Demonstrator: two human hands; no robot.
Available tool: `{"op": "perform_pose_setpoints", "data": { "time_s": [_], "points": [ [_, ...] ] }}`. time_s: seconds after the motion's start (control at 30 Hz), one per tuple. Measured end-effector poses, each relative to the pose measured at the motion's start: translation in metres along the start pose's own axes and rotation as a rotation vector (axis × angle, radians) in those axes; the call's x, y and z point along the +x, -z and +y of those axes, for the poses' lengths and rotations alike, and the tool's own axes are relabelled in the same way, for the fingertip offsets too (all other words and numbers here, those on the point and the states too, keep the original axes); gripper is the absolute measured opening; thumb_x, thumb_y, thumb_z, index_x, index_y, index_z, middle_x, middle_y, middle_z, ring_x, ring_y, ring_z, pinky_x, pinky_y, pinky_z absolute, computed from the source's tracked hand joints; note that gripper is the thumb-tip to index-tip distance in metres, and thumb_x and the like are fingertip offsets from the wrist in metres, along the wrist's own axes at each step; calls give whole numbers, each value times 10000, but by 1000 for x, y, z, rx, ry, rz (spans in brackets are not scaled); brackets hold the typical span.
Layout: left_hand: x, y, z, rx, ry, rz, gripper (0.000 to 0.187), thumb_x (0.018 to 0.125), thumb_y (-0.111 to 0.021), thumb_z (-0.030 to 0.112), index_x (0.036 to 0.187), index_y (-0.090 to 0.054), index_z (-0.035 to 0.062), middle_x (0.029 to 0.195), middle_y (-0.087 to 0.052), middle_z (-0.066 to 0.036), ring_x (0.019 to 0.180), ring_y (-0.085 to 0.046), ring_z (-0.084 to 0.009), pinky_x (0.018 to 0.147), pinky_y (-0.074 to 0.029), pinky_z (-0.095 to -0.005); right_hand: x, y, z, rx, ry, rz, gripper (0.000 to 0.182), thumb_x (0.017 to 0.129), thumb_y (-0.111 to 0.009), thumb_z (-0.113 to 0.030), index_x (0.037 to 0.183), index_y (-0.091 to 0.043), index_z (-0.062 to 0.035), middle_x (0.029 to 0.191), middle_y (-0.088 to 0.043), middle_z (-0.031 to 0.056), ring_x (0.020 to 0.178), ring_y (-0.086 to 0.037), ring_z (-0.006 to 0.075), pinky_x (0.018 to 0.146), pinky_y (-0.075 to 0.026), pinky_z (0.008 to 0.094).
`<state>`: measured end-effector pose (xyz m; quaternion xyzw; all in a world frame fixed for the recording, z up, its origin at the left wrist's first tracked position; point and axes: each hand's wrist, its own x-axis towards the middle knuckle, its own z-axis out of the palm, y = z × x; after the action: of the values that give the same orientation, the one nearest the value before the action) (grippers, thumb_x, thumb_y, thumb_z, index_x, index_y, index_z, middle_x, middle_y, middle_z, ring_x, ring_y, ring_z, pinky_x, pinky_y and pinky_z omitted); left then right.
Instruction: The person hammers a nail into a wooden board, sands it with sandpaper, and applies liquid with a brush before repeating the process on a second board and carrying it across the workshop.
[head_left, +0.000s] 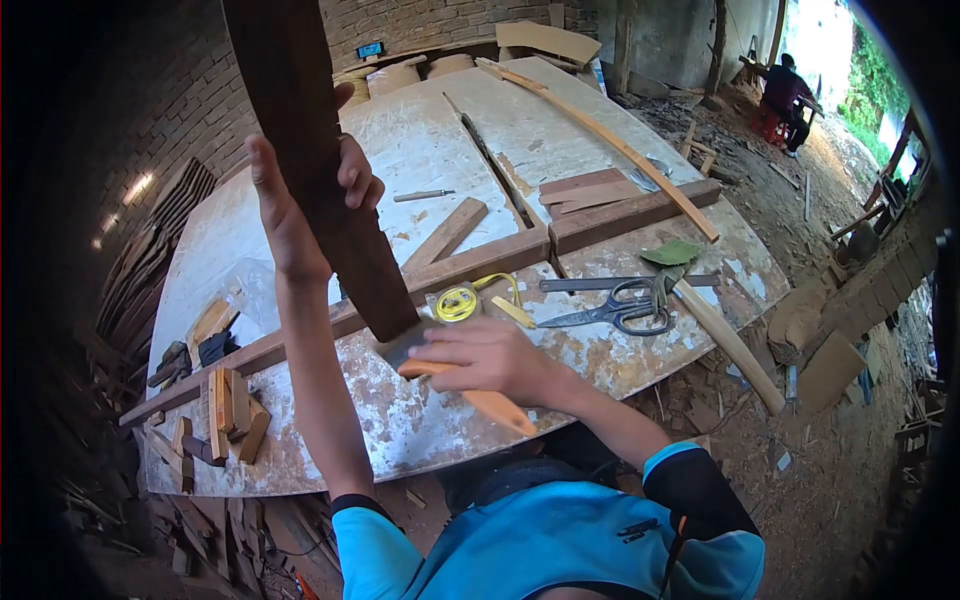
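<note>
A long dark wooden board [330, 170] stands tilted in front of me, its lower end near the table's front part. My left hand [310, 200] is wrapped round the board at mid-height, fingers on its far edge. Low down, my right hand [485, 358] is closed on an orange-handled tool [498, 410], whose grey metal part [402, 346] lies against the board's lower end. Just behind my right hand is a yellow tape measure [457, 303]. Scissors [610, 312] and a flat metal bar [600, 284] lie to its right.
A long wooden beam [450, 268] crosses the worktable [390, 420]. Small wood blocks [232, 410] sit at the left, and a curved wood strip [630, 150] at the back right. A wooden handle [730, 345] overhangs the right edge. Another person [786, 98] sits far off.
</note>
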<state>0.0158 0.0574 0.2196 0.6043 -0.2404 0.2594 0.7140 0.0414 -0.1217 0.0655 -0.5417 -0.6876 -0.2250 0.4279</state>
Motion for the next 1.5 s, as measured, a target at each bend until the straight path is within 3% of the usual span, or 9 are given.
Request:
{"op": "perform_pose_setpoints", "data": {
  "time_s": [0.1,0.23,0.4,0.6,0.73,0.87,1.1,1.33,1.5],
  "points": [
    [3,1,-1,98,-5,100,849,891,-313,693,1358,-347,-15,637,-400,8,549,-354,-84,541,-336,-251,10,15,-10,-71,27,83,99,722,-661,-188,809,-643,-143,1139,-646,35,1030,-628,253,820,-516,369],
    [5,12,-3,65,-8,125,840,898,-296,686,1358,-350,-15,651,-407,6,550,-355,-86,536,-324,-249,-12,0,-8,23,30,-58,126,754,-630,-171,874,-670,-175,1144,-645,11,1046,-617,247,877,-494,385],
    [4,25,-3,8,-19,41,812,916,-284,662,1364,-340,-13,666,-419,-1,558,-374,-86,537,-327,-248,-23,-7,-12,373,-252,-575,305,771,-610,-118,1057,-681,-199,1108,-656,24,984,-635,219,835,-508,354],
    [4,22,-4,-34,-21,-26,812,917,-284,659,1367,-330,-16,668,-436,-9,563,-394,-86,531,-334,-256,-4,-10,2,106,-116,-4,233,727,-669,-121,954,-681,-171,1106,-661,36,1020,-632,232,841,-514,366],
    [5,26,-5,-30,-21,-23,820,914,-283,664,1367,-328,-17,669,-444,-10,560,-399,-87,534,-346,-262,15,9,-7,70,-40,176,234,750,-662,-134,976,-679,-188,1133,-654,33,1022,-634,226,835,-520,357],
    [7,23,-5,-25,-6,-3,833,909,-281,673,1366,-330,-21,663,-444,-8,550,-400,-86,536,-350,-264,-10,-9,2,262,-196,-401,354,761,-656,-144,1085,-670,-285,1151,-647,27,1002,-643,189,815,-529,312],
    [8,5,-6,4,18,-11,881,882,-312,704,1362,-327,-35,647,-443,-4,541,-404,-91,540,-363,-270,21,5,23,243,-60,170,166,779,-647,-170,939,-688,-188,1094,-673,49,980,-657,239,849,-528,357],
    [16,-18,-21,109,92,73,749,903,-309,671,1198,-501,10,710,-596,-50,587,-563,-106,572,-478,-247,81,82,21,-5,171,534,91,861,-606,-51,946,-596,-20,1106,-609,270,1039,-614,341,877,-507,414],
    [21,-36,-37,105,55,-123,635,938,-353,591,1023,-544,-9,719,-624,-103,570,-574,-129,568,-481,-260,99,105,14,-89,236,888,127,840,-601,62,946,-555,10,998,-605,170,937,-621,248,834,-523,306]
  ]
}}
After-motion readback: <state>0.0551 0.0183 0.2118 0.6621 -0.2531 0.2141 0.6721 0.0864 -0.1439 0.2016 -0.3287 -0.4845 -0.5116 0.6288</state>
